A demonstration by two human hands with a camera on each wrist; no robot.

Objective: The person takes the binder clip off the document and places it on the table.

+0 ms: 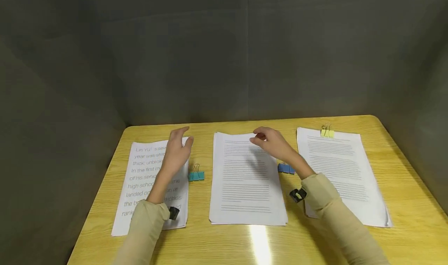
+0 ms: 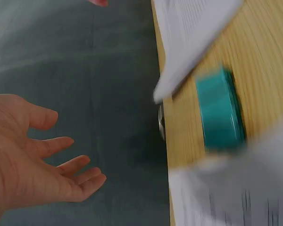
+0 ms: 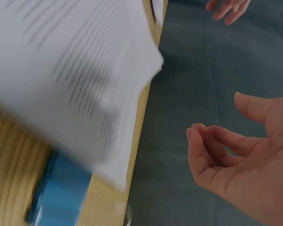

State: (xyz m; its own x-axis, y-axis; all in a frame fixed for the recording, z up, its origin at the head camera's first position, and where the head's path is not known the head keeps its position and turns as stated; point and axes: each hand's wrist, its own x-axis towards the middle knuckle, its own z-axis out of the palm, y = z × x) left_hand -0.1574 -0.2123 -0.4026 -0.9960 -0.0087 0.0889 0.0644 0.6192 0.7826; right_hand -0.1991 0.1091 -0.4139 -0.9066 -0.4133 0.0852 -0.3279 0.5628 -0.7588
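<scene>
My left hand [image 1: 177, 152] hovers above the upper right part of the left paper stack [image 1: 140, 179], which carries large print. Its fingers are spread and relaxed, and nothing lies between them in the left wrist view. A teal binder clip [image 1: 196, 175] lies on the table between the left and middle stacks. Over the top right corner of the middle paper stack [image 1: 241, 214] is my right hand [image 1: 274, 143], fingers loosely bent and holding nothing. Beside that stack's right edge lies a blue binder clip [image 1: 287, 168], close below my right forearm.
At the right, another paper stack [image 1: 350, 210] has a yellow binder clip [image 1: 327, 133] on its top edge. All of this is on a wooden table [image 1: 217, 245] with a dark cloth backdrop [image 1: 210, 63] behind it.
</scene>
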